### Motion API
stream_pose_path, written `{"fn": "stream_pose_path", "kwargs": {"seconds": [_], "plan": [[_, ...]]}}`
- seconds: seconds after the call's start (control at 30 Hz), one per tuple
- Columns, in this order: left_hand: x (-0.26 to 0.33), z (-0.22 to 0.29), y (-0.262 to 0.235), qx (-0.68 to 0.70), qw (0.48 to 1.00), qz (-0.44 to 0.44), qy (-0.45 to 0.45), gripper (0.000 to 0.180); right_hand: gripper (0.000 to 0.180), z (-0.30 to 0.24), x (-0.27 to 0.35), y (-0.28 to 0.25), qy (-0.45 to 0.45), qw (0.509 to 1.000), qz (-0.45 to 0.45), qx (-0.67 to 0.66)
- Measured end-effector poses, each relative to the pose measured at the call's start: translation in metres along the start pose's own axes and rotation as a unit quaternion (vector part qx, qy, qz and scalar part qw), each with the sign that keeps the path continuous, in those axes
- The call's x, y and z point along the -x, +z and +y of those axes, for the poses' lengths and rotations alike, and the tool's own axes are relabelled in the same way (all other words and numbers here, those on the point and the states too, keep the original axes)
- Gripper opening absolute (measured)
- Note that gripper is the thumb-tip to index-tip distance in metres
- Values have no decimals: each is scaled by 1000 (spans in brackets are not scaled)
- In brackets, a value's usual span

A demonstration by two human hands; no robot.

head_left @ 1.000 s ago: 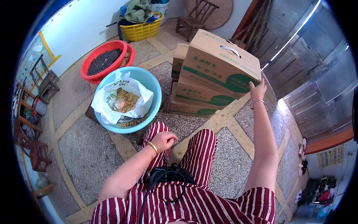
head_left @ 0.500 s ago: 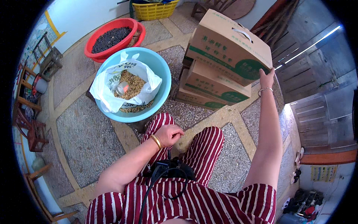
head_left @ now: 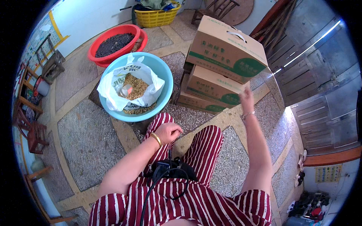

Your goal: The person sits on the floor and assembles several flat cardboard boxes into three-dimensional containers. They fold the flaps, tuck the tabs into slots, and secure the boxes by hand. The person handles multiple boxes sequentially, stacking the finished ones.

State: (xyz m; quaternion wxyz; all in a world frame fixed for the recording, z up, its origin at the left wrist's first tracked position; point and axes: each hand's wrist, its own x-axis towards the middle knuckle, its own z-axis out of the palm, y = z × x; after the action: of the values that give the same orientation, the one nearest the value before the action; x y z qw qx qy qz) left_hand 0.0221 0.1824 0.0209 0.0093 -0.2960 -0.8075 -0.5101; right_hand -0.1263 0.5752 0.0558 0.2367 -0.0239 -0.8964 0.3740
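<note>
Left hand (head_left: 168,132) is resting loosely curled, empty, on the knee just below the blue basin (head_left: 164,80); right hand (head_left: 247,98) is hovering (blurred, grip unclear) beside stacked cartons (head_left: 215,81).

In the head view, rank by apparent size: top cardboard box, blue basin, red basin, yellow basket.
1. Blue basin and top cardboard box: look about alike, so unranked.
2. Red basin.
3. Yellow basket, though it sits farthest away at the bent rim, so its true size is unsure.
</note>
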Motion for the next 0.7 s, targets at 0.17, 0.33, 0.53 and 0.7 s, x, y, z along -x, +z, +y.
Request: {"fn": "stream_pose_path", "kwargs": {"seconds": [0.17, 0.33, 0.53, 0.7], "plan": [[16, 5, -6, 116, 985, -19, -129, 17, 43, -18, 154, -5, 240, 946, -164, -146], [32, 28, -29, 164, 974, 12, -157, 19, 35, -4, 237, -68, 408, 857, -70, -307], [69, 50, -60, 202, 962, 50, -175, 20, 29, 10, 275, -97, 421, 832, -51, -357], [112, 62, -71, 206, 953, 56, -216, 19, 25, -47, 280, -78, 392, 843, -151, -336]]}}
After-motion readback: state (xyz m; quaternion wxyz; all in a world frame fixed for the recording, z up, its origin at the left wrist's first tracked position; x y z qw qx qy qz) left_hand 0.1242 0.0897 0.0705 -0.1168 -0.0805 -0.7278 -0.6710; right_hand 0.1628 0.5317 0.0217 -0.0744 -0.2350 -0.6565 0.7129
